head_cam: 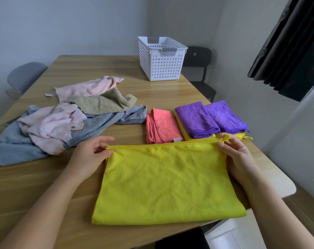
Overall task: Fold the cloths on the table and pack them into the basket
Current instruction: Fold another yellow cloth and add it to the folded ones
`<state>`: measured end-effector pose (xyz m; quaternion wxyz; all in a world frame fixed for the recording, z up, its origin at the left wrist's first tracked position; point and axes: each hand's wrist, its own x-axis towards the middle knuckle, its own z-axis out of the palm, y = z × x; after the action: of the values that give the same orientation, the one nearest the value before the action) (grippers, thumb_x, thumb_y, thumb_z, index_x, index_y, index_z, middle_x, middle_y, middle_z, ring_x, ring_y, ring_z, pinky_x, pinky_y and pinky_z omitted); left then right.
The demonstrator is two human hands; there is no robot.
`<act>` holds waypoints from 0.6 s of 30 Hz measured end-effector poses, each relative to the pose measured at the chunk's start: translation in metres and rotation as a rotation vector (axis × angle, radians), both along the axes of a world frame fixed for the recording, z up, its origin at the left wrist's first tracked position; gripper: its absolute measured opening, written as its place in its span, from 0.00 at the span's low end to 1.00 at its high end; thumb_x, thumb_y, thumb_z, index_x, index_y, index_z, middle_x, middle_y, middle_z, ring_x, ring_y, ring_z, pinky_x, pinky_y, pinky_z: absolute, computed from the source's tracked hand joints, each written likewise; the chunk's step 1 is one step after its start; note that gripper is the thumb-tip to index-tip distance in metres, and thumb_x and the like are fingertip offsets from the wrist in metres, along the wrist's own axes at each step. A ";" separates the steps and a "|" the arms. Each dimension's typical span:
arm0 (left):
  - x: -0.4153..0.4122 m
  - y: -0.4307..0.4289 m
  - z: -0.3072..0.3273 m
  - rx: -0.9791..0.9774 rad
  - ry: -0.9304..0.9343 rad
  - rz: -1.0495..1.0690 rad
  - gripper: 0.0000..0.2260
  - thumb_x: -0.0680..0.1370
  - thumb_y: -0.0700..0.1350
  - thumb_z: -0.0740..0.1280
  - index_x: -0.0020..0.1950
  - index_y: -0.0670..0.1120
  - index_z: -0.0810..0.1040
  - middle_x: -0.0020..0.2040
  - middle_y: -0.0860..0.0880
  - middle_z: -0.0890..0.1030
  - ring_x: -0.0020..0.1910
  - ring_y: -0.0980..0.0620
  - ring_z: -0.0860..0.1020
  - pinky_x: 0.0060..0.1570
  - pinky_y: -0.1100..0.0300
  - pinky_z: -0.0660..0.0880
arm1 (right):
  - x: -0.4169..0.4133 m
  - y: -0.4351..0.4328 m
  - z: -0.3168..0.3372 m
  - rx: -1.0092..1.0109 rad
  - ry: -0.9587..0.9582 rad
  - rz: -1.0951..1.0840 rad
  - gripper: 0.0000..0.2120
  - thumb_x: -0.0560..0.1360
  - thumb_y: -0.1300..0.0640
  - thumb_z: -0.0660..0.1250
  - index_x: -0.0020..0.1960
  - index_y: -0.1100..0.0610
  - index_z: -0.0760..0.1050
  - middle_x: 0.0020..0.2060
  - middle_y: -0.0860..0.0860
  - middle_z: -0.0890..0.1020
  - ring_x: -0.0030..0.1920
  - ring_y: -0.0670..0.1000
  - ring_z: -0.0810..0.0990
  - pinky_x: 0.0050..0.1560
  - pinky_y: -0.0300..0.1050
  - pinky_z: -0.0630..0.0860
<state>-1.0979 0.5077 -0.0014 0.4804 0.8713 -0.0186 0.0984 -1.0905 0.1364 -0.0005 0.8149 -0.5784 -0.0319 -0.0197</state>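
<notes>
A yellow cloth point(167, 182) lies folded in half on the wooden table point(44, 191) in front of me. My left hand point(91, 155) pinches its far left corner. My right hand point(237, 151) pinches its far right corner. Behind it lie folded cloths: a coral one point(161, 125), two purple ones point(197, 119) point(224, 116) and a yellow one point(186, 134) partly under the purple. An unfolded heap of pink, beige and blue cloths point(66, 119) sits at the left. The white perforated basket point(161, 63) stands at the table's far edge; its inside looks empty.
A grey chair point(25, 76) stands at the table's far left and a black chair point(201, 69) behind the basket. A dark curtain point(292, 47) hangs at the right. The table's right edge runs close to my right hand.
</notes>
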 end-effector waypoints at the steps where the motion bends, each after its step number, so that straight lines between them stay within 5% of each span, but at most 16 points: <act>1: -0.001 0.000 0.000 0.007 -0.004 -0.005 0.17 0.73 0.35 0.71 0.48 0.59 0.77 0.45 0.55 0.81 0.47 0.61 0.77 0.45 0.73 0.68 | 0.000 0.000 0.000 0.003 0.012 -0.014 0.10 0.57 0.52 0.78 0.38 0.50 0.83 0.36 0.44 0.81 0.35 0.44 0.76 0.36 0.34 0.75; 5: 0.000 0.001 -0.002 -0.003 -0.018 -0.023 0.18 0.73 0.35 0.70 0.44 0.60 0.80 0.42 0.59 0.82 0.46 0.65 0.77 0.45 0.72 0.70 | 0.003 0.001 -0.003 -0.019 0.035 -0.102 0.22 0.48 0.41 0.83 0.37 0.49 0.83 0.40 0.43 0.83 0.35 0.44 0.73 0.38 0.38 0.72; 9: 0.002 0.004 -0.004 -0.091 -0.009 -0.043 0.20 0.73 0.36 0.70 0.42 0.64 0.82 0.43 0.63 0.83 0.41 0.63 0.80 0.44 0.75 0.73 | 0.004 0.002 -0.003 0.022 0.009 -0.148 0.21 0.49 0.42 0.83 0.34 0.51 0.81 0.36 0.46 0.82 0.36 0.42 0.78 0.39 0.34 0.76; 12: 0.003 0.001 -0.005 -0.261 0.027 -0.024 0.13 0.74 0.34 0.68 0.42 0.53 0.83 0.39 0.59 0.84 0.40 0.64 0.80 0.44 0.75 0.73 | 0.004 0.001 -0.005 -0.084 -0.019 -0.204 0.22 0.51 0.38 0.81 0.35 0.50 0.80 0.35 0.47 0.79 0.35 0.43 0.74 0.36 0.34 0.73; 18: 0.003 -0.002 -0.003 -0.681 0.165 -0.040 0.08 0.75 0.31 0.62 0.45 0.43 0.78 0.34 0.53 0.82 0.36 0.58 0.80 0.40 0.68 0.77 | 0.007 -0.003 -0.009 -0.048 -0.049 -0.160 0.24 0.47 0.39 0.82 0.37 0.50 0.84 0.41 0.45 0.84 0.43 0.41 0.80 0.46 0.34 0.76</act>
<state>-1.0946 0.5053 -0.0047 0.7453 0.6654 0.0374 0.0189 -1.0830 0.1329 -0.0098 0.7955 -0.5979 -0.0061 -0.0982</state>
